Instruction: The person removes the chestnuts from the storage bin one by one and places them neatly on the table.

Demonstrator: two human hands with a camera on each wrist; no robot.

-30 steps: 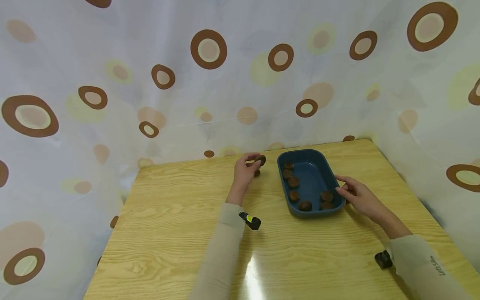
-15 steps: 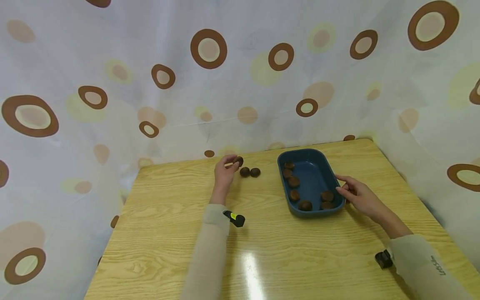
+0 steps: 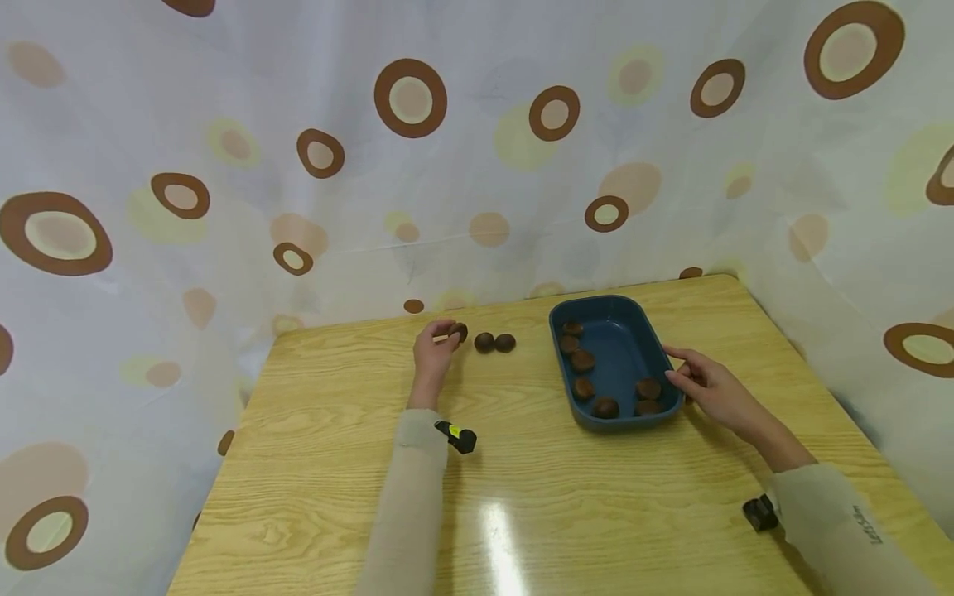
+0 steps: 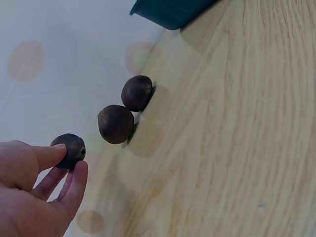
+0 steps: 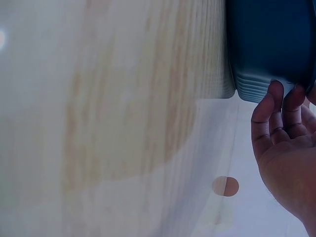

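My left hand [image 3: 431, 360] pinches a dark brown chestnut [image 3: 460, 331] between thumb and fingertips, near the table's back edge. In the left wrist view, this chestnut [image 4: 72, 150] is at the fingertips, apart from two others. That pair, a left chestnut [image 3: 484, 343] and a right chestnut [image 3: 505, 343], sits side by side on the table. A blue rectangular dish [image 3: 620, 352] stands to their right, with several chestnuts along its left side and near end. My right hand [image 3: 717, 396] grips the dish's right rim, its thumb at the edge and fingers curled against the outer wall [image 5: 269, 44].
The light wood table [image 3: 335, 463] meets a patterned white curtain [image 3: 447, 174] at the back and along both sides. Black wrist cameras hang at both cuffs, the left camera [image 3: 460, 439] and the right camera [image 3: 760, 513].
My left hand has moved left with a chestnut and dipped slightly toward the table. The pair of chestnuts has come into full view. The right hand and dish stay put.
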